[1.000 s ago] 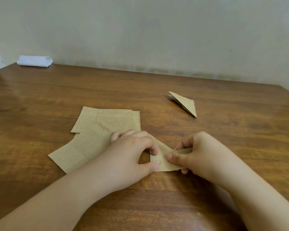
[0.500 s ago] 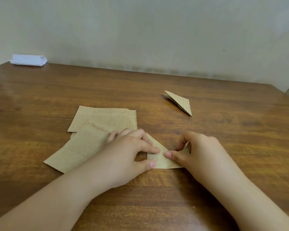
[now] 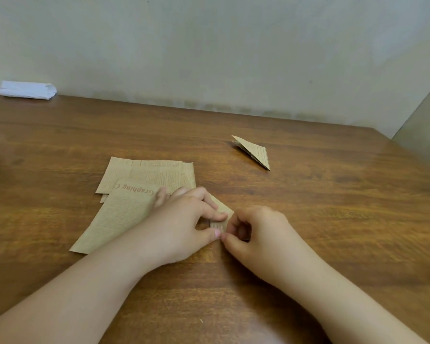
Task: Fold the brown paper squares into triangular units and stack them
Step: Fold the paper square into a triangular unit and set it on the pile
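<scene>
A partly folded brown paper piece (image 3: 220, 214) lies on the wooden table (image 3: 333, 219) between my hands, mostly hidden by them. My left hand (image 3: 184, 224) pinches its left side with thumb and forefinger. My right hand (image 3: 258, 234) has curled fingers over its right part, thumb tip meeting my left thumb. A loose pile of flat brown printed paper squares (image 3: 139, 189) lies just left of my left hand, partly under it. One finished triangular unit (image 3: 255, 151) sits farther back on the right.
A folded white cloth or paper bundle (image 3: 26, 90) lies at the table's far left corner against the pale wall. The table's right edge runs diagonally at the far right.
My right hand has slid left over the folded piece, covering most of it, and its thumb now touches my left thumb. The visible paper has shrunk to a small triangle.
</scene>
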Demonstrator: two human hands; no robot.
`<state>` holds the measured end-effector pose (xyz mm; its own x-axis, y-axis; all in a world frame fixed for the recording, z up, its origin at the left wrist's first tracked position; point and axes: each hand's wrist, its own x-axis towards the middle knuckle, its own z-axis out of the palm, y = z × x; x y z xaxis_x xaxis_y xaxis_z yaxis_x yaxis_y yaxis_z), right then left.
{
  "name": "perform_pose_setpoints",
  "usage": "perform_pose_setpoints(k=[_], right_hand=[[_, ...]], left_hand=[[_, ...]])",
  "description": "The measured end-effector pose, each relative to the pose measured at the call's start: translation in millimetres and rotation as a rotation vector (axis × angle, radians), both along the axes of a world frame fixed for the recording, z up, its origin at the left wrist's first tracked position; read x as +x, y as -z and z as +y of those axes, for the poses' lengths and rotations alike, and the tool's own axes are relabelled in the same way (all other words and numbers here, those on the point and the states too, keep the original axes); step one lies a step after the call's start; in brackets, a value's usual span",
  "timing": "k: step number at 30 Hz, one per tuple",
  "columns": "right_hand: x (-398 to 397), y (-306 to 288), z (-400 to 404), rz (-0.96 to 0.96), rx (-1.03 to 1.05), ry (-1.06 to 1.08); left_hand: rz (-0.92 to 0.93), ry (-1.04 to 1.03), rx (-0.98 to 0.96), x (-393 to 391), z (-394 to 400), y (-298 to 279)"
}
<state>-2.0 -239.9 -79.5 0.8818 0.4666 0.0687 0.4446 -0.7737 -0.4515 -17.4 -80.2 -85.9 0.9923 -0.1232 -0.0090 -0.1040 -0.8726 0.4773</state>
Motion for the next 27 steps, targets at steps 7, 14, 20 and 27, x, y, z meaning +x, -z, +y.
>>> perform_pose_setpoints(k=[7,14,20,27], right_hand=[[2.1,-2.1,1.1,0.017,-0.088,0.104],[7.1,-8.5,-13.8,0.080,-0.123,0.182],[10.6,-16.3,-27.5,0.139,-0.145,0.245],[15.2,-18.7,-46.0,0.210,-0.128,0.305]], left_hand=[[0.022,-0.013,0.004,-0.2,-0.3,0.8],[0.032,-0.006,0.002,0.0,0.3,-0.4],[0.034,0.000,0.011,-0.6,0.3,-0.4],[0.040,0.004,0.032,0.7,0.0,-1.1]])
